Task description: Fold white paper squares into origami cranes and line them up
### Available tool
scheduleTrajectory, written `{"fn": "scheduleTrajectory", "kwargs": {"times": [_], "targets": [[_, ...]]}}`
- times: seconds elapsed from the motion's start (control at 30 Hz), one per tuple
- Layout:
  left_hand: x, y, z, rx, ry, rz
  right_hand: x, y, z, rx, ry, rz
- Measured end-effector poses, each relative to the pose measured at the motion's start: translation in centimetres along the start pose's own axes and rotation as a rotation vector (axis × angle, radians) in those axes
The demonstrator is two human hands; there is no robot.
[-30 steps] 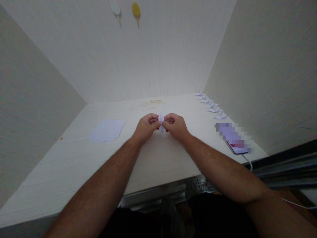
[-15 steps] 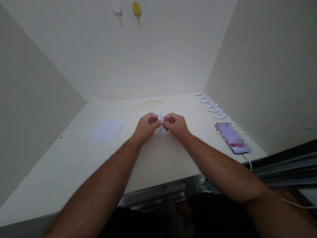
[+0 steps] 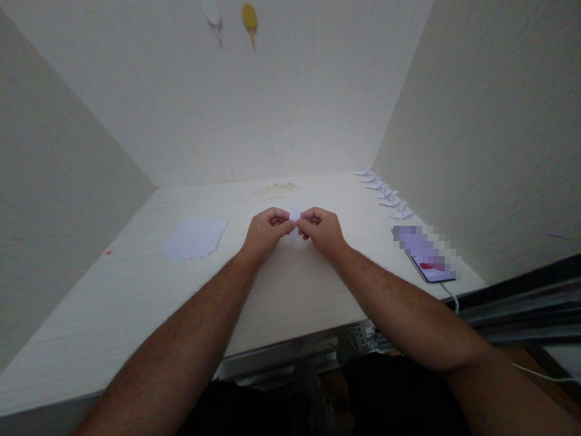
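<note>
Between my two hands, above the middle of the white table [image 3: 290,290], is a small folded piece of white paper [image 3: 295,213]. My left hand [image 3: 270,229] pinches its left side with thumb and fingers. From the other side my right hand [image 3: 321,229] pinches it too, and the thumb tips almost meet at its middle. The paper stands upright, narrow and pointed at top and bottom. Fingers cover part of it, so its exact folds cannot be made out.
A stack of white paper sheets [image 3: 194,238] lies to the left. Several folded white paper cranes [image 3: 388,195] stand in a row along the right wall. Nearer, a phone [image 3: 424,254] with a white cable [image 3: 450,295] lies by the right edge. Two hooks, one yellow [image 3: 249,17], hang on the back wall.
The paper shows a slightly broader face between the fingers than before. Both hands keep their pinch in nearly the same place, and the view has shifted a little.
</note>
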State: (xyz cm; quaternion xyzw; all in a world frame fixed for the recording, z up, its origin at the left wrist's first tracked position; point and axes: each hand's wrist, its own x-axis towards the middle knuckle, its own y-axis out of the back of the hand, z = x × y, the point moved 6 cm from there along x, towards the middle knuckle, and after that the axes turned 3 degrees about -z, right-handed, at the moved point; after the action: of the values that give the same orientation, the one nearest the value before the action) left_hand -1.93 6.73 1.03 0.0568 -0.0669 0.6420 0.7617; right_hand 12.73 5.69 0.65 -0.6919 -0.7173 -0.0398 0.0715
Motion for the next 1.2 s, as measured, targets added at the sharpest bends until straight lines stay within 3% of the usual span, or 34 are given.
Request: {"fn": "scheduleTrajectory", "kwargs": {"times": [0.4,0.57,0.8,1.2], "targets": [[-0.1,0.4,0.3,0.041,-0.046,0.081,0.2,0.1,0.5,-0.025,-0.019,0.003],[-0.1,0.3,0.1,-0.033,0.000,0.076,0.1,0.1,0.4,-0.048,0.007,-0.004],[-0.1,-0.6,-1.0,-0.057,0.094,-0.090,-0.1,0.3,0.1,-0.052,0.012,0.023],[-0.2,-0.5,-0.3,0.154,0.046,-0.160,0.0,0.3,-0.2,0.070,-0.008,0.020]]}}
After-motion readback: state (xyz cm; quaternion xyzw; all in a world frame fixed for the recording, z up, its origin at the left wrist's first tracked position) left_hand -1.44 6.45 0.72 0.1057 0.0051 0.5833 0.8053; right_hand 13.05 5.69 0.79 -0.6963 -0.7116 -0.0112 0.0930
